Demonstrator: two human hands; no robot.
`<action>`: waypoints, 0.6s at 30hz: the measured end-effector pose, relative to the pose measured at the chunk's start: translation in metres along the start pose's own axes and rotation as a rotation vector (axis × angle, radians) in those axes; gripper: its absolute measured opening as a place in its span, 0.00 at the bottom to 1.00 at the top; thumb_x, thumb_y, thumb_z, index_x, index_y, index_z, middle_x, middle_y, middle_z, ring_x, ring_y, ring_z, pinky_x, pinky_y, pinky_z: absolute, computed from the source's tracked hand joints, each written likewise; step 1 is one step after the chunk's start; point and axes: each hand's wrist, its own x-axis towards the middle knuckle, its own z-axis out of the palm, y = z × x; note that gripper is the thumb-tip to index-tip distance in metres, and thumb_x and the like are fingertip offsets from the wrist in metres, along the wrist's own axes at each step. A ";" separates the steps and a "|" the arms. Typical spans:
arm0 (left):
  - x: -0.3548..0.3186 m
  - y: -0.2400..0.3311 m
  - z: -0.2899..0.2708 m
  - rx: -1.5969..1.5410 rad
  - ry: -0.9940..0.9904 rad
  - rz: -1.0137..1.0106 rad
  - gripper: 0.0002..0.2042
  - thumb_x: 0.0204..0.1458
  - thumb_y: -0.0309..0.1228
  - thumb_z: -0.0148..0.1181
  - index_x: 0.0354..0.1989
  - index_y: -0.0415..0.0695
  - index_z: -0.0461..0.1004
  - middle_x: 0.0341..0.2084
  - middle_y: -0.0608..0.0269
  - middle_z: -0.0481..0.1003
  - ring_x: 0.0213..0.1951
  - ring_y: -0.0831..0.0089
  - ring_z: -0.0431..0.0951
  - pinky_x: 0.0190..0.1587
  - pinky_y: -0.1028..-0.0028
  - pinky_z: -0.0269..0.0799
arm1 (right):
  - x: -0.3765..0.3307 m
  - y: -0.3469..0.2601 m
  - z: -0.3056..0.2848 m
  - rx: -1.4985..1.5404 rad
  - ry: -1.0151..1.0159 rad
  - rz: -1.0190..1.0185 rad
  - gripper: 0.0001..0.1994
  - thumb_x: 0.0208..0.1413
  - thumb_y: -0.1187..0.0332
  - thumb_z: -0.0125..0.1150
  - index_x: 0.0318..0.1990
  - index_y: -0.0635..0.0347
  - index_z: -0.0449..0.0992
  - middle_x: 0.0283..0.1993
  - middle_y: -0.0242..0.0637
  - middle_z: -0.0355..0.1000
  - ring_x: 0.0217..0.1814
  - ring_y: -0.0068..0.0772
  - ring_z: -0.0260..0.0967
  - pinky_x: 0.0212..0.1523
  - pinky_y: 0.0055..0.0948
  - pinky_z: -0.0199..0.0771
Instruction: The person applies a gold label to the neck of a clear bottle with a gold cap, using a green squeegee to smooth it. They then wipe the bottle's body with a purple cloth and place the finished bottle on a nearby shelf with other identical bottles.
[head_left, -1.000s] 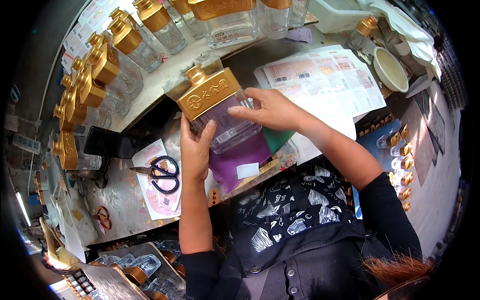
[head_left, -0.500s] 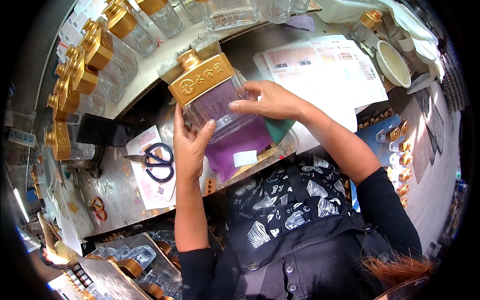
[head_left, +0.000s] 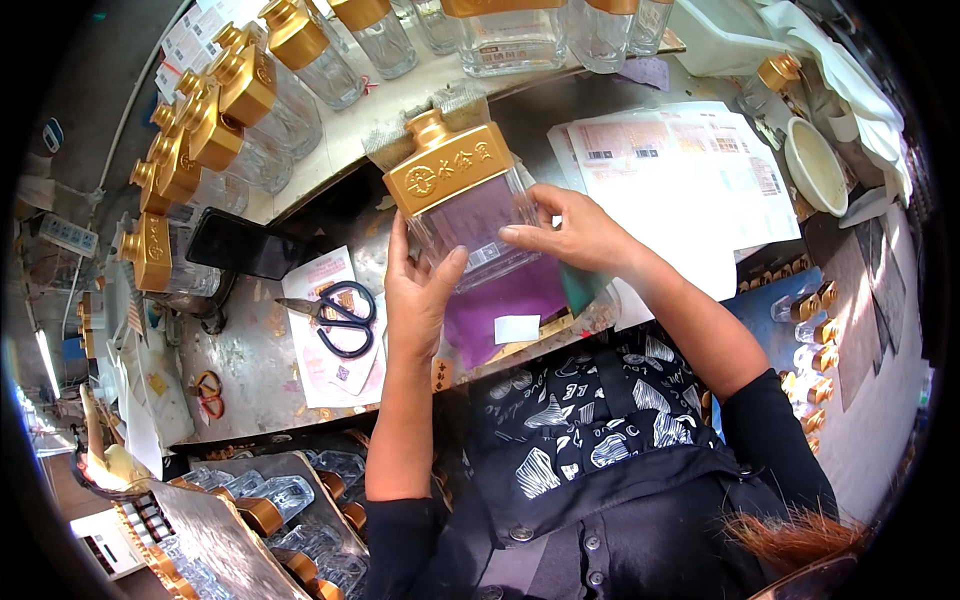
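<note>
Between my hands is a flat clear glass bottle [head_left: 462, 215] with a broad embossed gold cap, its capped end pointing away from me. My left hand [head_left: 425, 290] grips its left side, thumb near the lower front. On the right side, my right hand [head_left: 580, 230] holds the glass with fingers behind the edge and thumb on the front face. A small printed label [head_left: 490, 253] shows low on the bottle. Beneath lies a purple cloth [head_left: 485, 315] with a small white paper piece [head_left: 517, 329] on it. Something green [head_left: 582, 288] sticks out below my right hand.
Gold-capped bottles [head_left: 220, 125] line the raised shelf. Left of me are a phone [head_left: 240, 243], dark-handled scissors [head_left: 345, 318] and orange-handled scissors [head_left: 209, 394]. Printed sheets [head_left: 680, 180] and a white bowl [head_left: 815, 165] lie to the right. Boxed bottles [head_left: 285, 497] stand below the table edge.
The whole view has shifted, so things sit farther right in the picture. Both hands still hold the bottle in nearly the same way; the right fingers have shifted slightly.
</note>
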 end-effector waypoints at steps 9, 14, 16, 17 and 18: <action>0.001 -0.004 0.000 0.003 0.008 0.027 0.38 0.51 0.23 0.61 0.68 0.36 0.46 0.58 0.53 0.62 0.57 0.66 0.67 0.56 0.71 0.66 | -0.002 -0.007 0.000 -0.008 0.000 0.055 0.37 0.43 0.40 0.66 0.47 0.70 0.72 0.30 0.39 0.69 0.33 0.29 0.65 0.34 0.28 0.67; 0.003 -0.006 -0.002 -0.026 0.023 0.024 0.36 0.52 0.24 0.60 0.67 0.36 0.47 0.57 0.54 0.63 0.56 0.68 0.67 0.56 0.72 0.66 | -0.003 -0.013 0.001 -0.012 0.018 0.071 0.38 0.42 0.40 0.66 0.47 0.70 0.73 0.29 0.39 0.68 0.32 0.29 0.65 0.33 0.27 0.66; 0.006 -0.002 0.001 -0.074 0.038 0.015 0.35 0.53 0.25 0.60 0.67 0.36 0.48 0.56 0.54 0.64 0.55 0.69 0.67 0.56 0.73 0.66 | -0.004 -0.014 0.000 -0.011 0.007 0.081 0.38 0.42 0.39 0.67 0.47 0.70 0.72 0.29 0.39 0.68 0.32 0.29 0.65 0.33 0.27 0.66; 0.008 -0.001 0.003 -0.045 0.045 0.034 0.33 0.53 0.26 0.60 0.66 0.36 0.51 0.55 0.54 0.65 0.54 0.70 0.68 0.55 0.74 0.65 | -0.004 -0.014 0.000 -0.013 0.007 0.084 0.38 0.42 0.39 0.67 0.47 0.71 0.72 0.29 0.39 0.69 0.31 0.29 0.65 0.33 0.27 0.66; 0.010 -0.001 0.004 -0.016 0.053 0.044 0.33 0.53 0.26 0.60 0.66 0.36 0.51 0.55 0.54 0.66 0.54 0.70 0.68 0.56 0.73 0.65 | -0.005 -0.014 0.000 -0.014 0.006 0.086 0.39 0.41 0.39 0.67 0.47 0.71 0.72 0.29 0.39 0.69 0.31 0.29 0.65 0.33 0.26 0.66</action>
